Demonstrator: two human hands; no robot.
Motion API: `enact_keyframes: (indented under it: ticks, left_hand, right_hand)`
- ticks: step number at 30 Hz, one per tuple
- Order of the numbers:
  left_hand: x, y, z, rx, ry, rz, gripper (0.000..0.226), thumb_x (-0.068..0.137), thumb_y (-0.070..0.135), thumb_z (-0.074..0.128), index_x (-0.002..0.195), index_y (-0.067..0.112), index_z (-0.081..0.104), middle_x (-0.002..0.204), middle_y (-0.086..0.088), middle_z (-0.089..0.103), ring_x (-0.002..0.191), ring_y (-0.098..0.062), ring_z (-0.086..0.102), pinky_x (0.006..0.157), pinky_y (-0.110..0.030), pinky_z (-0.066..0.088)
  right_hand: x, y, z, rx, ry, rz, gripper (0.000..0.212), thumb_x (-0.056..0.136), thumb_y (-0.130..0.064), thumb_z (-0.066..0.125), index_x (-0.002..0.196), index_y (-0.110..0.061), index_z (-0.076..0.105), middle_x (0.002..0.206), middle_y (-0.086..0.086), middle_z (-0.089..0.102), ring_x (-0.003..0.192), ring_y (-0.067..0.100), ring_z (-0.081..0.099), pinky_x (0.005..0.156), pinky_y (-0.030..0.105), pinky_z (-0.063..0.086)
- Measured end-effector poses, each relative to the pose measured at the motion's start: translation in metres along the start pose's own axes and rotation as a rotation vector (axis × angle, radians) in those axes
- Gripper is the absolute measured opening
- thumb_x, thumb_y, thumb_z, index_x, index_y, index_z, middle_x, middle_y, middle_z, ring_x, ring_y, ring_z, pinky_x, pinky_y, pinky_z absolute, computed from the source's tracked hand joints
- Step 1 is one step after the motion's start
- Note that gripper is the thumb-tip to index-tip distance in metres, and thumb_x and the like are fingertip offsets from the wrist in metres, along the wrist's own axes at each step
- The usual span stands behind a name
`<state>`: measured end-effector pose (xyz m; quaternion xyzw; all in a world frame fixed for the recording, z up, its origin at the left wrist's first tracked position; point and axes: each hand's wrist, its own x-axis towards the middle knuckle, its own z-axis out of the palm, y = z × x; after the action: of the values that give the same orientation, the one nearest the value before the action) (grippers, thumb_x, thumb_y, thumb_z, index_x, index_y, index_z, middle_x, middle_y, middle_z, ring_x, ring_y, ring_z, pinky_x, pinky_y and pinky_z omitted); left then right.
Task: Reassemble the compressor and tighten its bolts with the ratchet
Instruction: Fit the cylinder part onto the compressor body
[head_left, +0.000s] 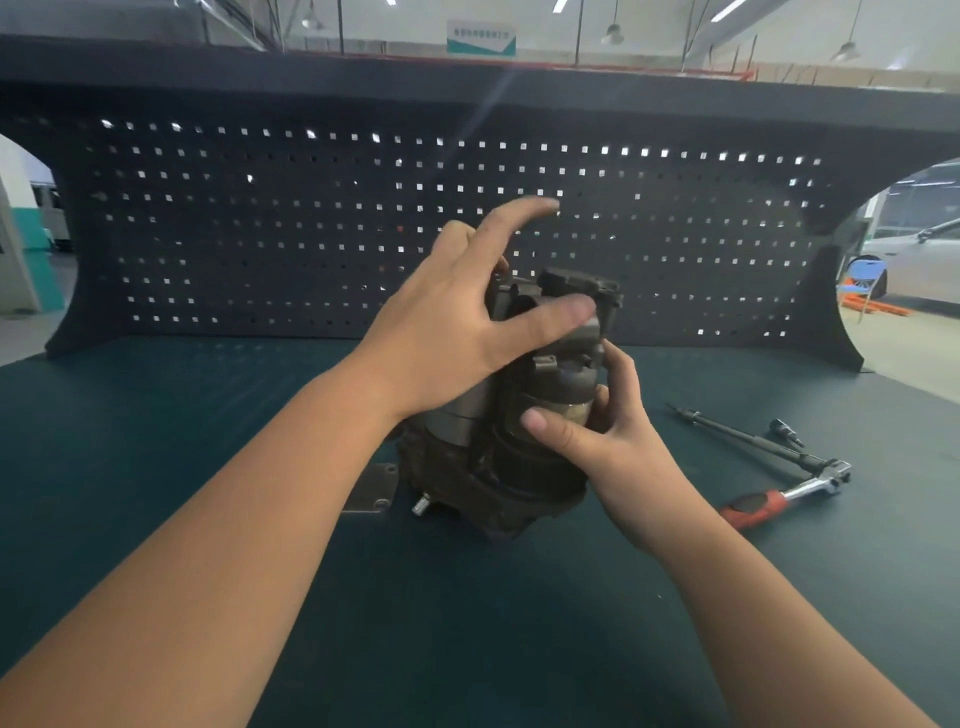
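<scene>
The dark metal compressor stands upright in the middle of the green bench. My left hand lies over its upper section with the fingers spread and nearly straight; the thumb rests across the top housing. My right hand grips the compressor's right side, thumb on the front and fingers curled behind. The ratchet, red-handled with a chrome head, lies on the bench to the right, apart from both hands. The compressor's left face is hidden by my left hand.
A long black extension bar and a small socket lie beyond the ratchet. A flat metal plate sits at the compressor's left foot. A dark pegboard backs the green bench top.
</scene>
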<state>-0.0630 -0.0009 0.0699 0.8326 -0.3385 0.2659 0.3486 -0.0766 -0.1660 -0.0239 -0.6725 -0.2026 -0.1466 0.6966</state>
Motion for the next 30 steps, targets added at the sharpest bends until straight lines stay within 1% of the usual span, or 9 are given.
enact_keyframes:
  ticks: [3,7,12,16,18,21,24,27,30]
  left_hand:
    - [0.000,-0.001,-0.001,-0.033,-0.014,-0.017,0.052,0.067,0.079,0.043,0.113,0.058,0.052,0.103,0.022,0.039,0.104,0.008,0.044,0.083,-0.017,0.036]
    - [-0.002,-0.002,0.003,-0.117,-0.026,-0.037,0.045,0.069,0.075,0.044,0.110,0.057,0.055,0.106,0.020,0.042,0.114,-0.003,0.045,0.099,-0.029,0.039]
    - [-0.007,-0.007,0.003,-0.293,-0.037,-0.031,0.042,0.072,0.064,0.050,0.110,0.050,0.062,0.107,0.009,0.045,0.116,-0.008,0.046,0.105,-0.036,0.040]
    - [-0.009,-0.016,0.000,-0.374,-0.052,-0.023,0.037,0.073,0.059,0.049,0.106,0.054,0.064,0.117,0.007,0.046,0.124,-0.006,0.043,0.109,-0.036,0.035]
    - [-0.010,-0.019,-0.001,-0.384,-0.060,-0.033,0.035,0.072,0.060,0.049,0.104,0.060,0.063,0.128,0.012,0.041,0.131,-0.001,0.034,0.110,-0.031,0.032]
    - [-0.012,-0.020,-0.003,-0.403,-0.067,-0.043,0.036,0.071,0.061,0.047,0.106,0.066,0.057,0.143,0.019,0.026,0.138,0.005,0.021,0.106,-0.017,0.026]
    - [-0.016,-0.015,-0.001,-0.523,-0.018,-0.086,0.052,0.071,0.057,0.053,0.119,0.055,0.033,0.145,0.006,0.026,0.136,0.001,0.030,0.106,-0.022,0.035]
    - [-0.037,-0.012,0.010,-0.642,0.163,-0.149,0.074,0.071,0.064,0.063,0.122,0.036,0.019,0.138,0.014,0.034,0.131,0.008,0.036,0.105,-0.021,0.039]
    - [-0.075,-0.003,0.036,-0.635,0.164,-0.301,0.112,0.054,0.082,0.067,0.138,0.033,0.012,0.135,0.032,0.038,0.129,0.013,0.037,0.102,-0.009,0.036]
  right_hand:
    - [0.000,-0.004,-0.004,0.025,-0.078,0.053,0.073,0.062,-0.030,0.084,0.125,-0.029,0.047,0.112,0.000,0.070,0.107,0.016,0.066,0.088,0.031,0.054]
    - [-0.004,-0.005,-0.005,-0.027,-0.120,0.109,0.066,0.068,-0.032,0.077,0.126,-0.027,0.046,0.117,-0.003,0.068,0.107,0.007,0.065,0.085,0.024,0.053]
    - [-0.005,-0.018,-0.016,-0.148,-0.262,0.118,0.112,0.055,-0.078,0.073,0.146,-0.052,0.011,0.139,-0.026,0.047,0.126,-0.011,0.044,0.098,0.017,0.044]
    - [0.026,-0.050,-0.017,-0.007,0.015,-0.080,0.076,0.052,-0.097,0.046,0.123,-0.076,0.029,0.151,-0.028,0.029,0.139,-0.005,0.025,0.111,0.040,0.022]
    - [0.042,-0.062,-0.008,-0.109,-0.037,-0.188,0.065,0.068,-0.090,0.042,0.128,-0.064,0.042,0.151,-0.022,0.033,0.141,-0.002,0.024,0.112,0.034,0.025]
    - [0.051,-0.066,0.007,-0.182,-0.109,-0.271,0.036,0.089,-0.053,0.050,0.114,-0.032,0.065,0.126,0.001,0.061,0.120,0.005,0.053,0.095,0.018,0.045]
    - [0.053,-0.063,0.011,-0.196,-0.066,-0.290,0.027,0.093,-0.030,0.046,0.094,-0.009,0.063,0.094,0.018,0.064,0.085,0.020,0.059,0.075,0.030,0.050]
    - [0.054,-0.061,0.012,-0.224,-0.057,-0.291,0.031,0.092,-0.025,0.042,0.091,0.003,0.056,0.087,0.029,0.055,0.075,0.028,0.050,0.068,0.035,0.043]
    - [0.051,-0.060,0.016,-0.202,-0.037,-0.319,0.034,0.088,-0.035,0.047,0.087,-0.002,0.056,0.075,0.016,0.053,0.071,0.014,0.046,0.064,0.026,0.039]
